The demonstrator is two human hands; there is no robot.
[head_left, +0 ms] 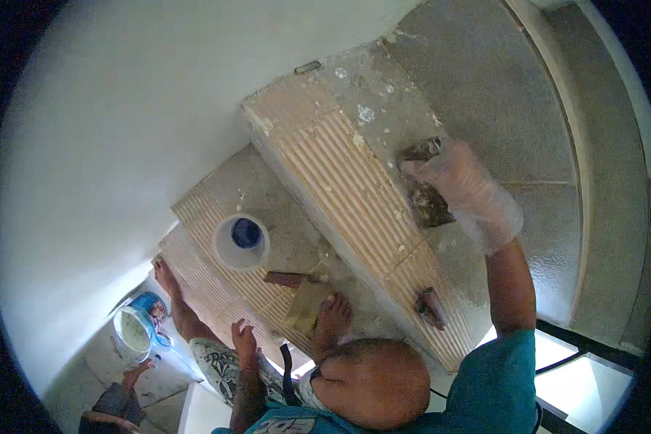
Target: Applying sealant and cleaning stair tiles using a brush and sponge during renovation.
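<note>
My right hand [456,181], inside a loose clear plastic bag or glove, is at a dark, dirty, pad-like thing [432,206] on the grey upper step [484,87]. Its fingers seem to press round it, though plastic and blur hide the grip. Dark material shows on both sides of the hand. Near my left knee, my left hand [244,340] is raised with loosely bent fingers and nothing visible in it. A brown, handle-like piece [430,309] lies on the ribbed stair edge [347,166] below my right hand.
A white bucket [223,249] with something dark blue inside stands on the lower step. Beside it are a brown block [288,278] and a tan flat piece [307,307] by my foot [333,316]. A blue-labelled pail [139,329] and another person [119,405] are lower left.
</note>
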